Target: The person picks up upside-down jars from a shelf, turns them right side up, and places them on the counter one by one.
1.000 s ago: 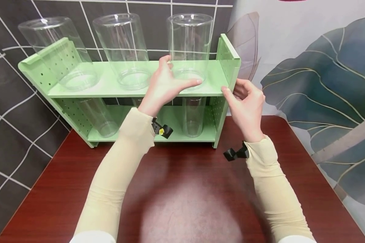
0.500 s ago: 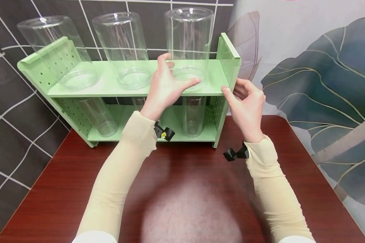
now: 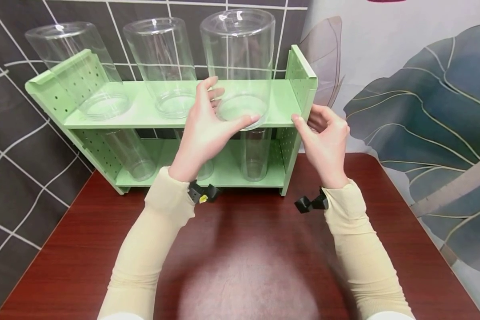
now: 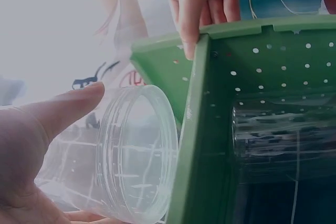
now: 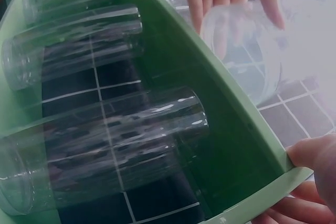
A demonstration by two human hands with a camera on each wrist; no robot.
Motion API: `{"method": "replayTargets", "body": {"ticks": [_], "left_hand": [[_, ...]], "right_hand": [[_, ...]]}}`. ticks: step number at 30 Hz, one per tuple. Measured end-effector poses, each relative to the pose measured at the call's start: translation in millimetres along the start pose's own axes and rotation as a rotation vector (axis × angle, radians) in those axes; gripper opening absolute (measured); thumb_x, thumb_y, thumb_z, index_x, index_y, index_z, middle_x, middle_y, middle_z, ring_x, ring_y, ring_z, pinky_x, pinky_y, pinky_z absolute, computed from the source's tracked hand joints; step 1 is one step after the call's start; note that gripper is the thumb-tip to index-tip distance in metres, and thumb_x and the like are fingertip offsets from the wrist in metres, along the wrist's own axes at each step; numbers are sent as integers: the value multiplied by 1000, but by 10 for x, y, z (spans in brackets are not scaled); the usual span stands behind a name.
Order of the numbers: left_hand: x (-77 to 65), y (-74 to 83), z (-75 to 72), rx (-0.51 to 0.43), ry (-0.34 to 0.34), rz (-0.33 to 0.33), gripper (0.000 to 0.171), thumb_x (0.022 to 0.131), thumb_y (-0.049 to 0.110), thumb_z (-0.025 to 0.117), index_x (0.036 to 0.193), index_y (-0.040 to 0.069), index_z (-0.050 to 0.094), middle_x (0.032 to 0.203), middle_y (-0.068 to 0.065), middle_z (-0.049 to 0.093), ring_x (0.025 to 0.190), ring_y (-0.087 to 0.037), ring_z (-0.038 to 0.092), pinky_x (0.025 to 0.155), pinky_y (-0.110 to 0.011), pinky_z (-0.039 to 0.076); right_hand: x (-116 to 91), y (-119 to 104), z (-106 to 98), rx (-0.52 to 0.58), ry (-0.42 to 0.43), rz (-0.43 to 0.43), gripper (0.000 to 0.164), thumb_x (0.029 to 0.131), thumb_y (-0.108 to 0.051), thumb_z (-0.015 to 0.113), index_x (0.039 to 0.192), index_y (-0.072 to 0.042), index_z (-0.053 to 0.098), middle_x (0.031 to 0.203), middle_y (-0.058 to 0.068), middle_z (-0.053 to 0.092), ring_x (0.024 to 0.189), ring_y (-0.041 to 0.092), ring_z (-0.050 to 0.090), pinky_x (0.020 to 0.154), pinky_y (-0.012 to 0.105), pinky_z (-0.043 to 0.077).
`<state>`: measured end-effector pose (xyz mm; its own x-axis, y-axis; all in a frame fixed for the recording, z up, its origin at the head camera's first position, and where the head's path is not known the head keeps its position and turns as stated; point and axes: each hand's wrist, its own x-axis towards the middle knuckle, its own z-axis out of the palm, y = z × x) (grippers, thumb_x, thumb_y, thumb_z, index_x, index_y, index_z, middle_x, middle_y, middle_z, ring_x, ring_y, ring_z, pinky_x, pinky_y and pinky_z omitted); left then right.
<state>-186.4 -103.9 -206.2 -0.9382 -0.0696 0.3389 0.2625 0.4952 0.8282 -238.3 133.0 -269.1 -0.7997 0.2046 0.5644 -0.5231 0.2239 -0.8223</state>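
Observation:
A large clear plastic jar (image 3: pixel 242 58) stands at the right end of the top shelf of a green two-tier rack (image 3: pixel 288 106). My left hand (image 3: pixel 204 129) holds it low down, thumb across the front and fingers around its left side. In the left wrist view the jar's ridged lower end (image 4: pixel 139 153) is close to the shelf's front edge. My right hand (image 3: pixel 327 140) grips the rack's right end panel where it meets the top shelf, thumb at the front edge and fingers on the outer side.
Two similar jars, a middle one (image 3: pixel 160 66) and a left one (image 3: pixel 72 58), stand on the top shelf. Narrower clear tumblers (image 3: pixel 254 155) stand on the lower shelf. The rack sits on a red-brown table (image 3: pixel 248 249) against a dark tiled wall (image 3: pixel 16 146).
My left hand has drawn the right-hand jar leftward and toward me, so its base now overlaps the shelf's front edge in the head view. The right hand has stayed on the rack.

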Motion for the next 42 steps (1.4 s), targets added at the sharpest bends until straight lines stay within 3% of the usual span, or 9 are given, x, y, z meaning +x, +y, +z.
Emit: {"method": "replayTargets", "body": {"ticks": [6, 13, 26, 34, 37, 42], "left_hand": [[-202, -66, -99, -30, 27, 39, 103, 74, 50, 90, 154, 22, 32, 146, 4, 51, 127, -13, 51, 105, -24, 39], [-511, -169, -154, -61, 46, 119, 101, 74, 47, 91, 153, 21, 34, 144, 4, 54, 127, -2, 49, 106, -21, 39], [-1020, -510, -19, -93, 53, 192, 99, 72, 31, 95, 151, 17, 38, 143, 9, 55, 130, -5, 51, 107, -35, 43], [-1262, -828, 120, -117, -4, 188, 95, 72, 33, 95, 149, 23, 41, 137, 8, 60, 125, -11, 56, 107, -38, 43], [-1333, -938, 166, -107, -38, 169, 95, 71, 35, 95, 148, 24, 42, 133, 7, 61, 123, -10, 56, 106, -36, 44], [-1417, -1074, 199, -68, -81, 153, 97, 69, 33, 96, 150, 24, 44, 131, 3, 61, 119, -11, 56, 100, -40, 48]], "right_hand": [[-14, -8, 9, -5, -12, 5, 34, 85, -14, 84, 114, 0, 74, 106, 14, 75, 98, 15, 72, 86, 29, 57], [-26, -20, 0, -10, -19, -16, 34, 85, -14, 84, 114, 0, 75, 105, 15, 75, 97, 16, 73, 86, 30, 58], [-20, -57, -53, -124, 5, -36, 34, 84, -22, 86, 111, -3, 77, 98, 12, 76, 86, 8, 72, 80, 26, 58], [-9, -59, -55, -149, -6, -35, 34, 85, -24, 85, 113, -5, 76, 100, 9, 76, 88, 9, 72, 80, 26, 58], [-21, -54, -85, -154, -51, -26, 37, 88, -25, 82, 118, -5, 73, 106, 8, 75, 93, 11, 71, 82, 26, 58], [-147, -75, -244, -137, -200, -28, 52, 92, -20, 78, 139, -10, 60, 132, 4, 64, 115, 17, 65, 95, 30, 54]]}}
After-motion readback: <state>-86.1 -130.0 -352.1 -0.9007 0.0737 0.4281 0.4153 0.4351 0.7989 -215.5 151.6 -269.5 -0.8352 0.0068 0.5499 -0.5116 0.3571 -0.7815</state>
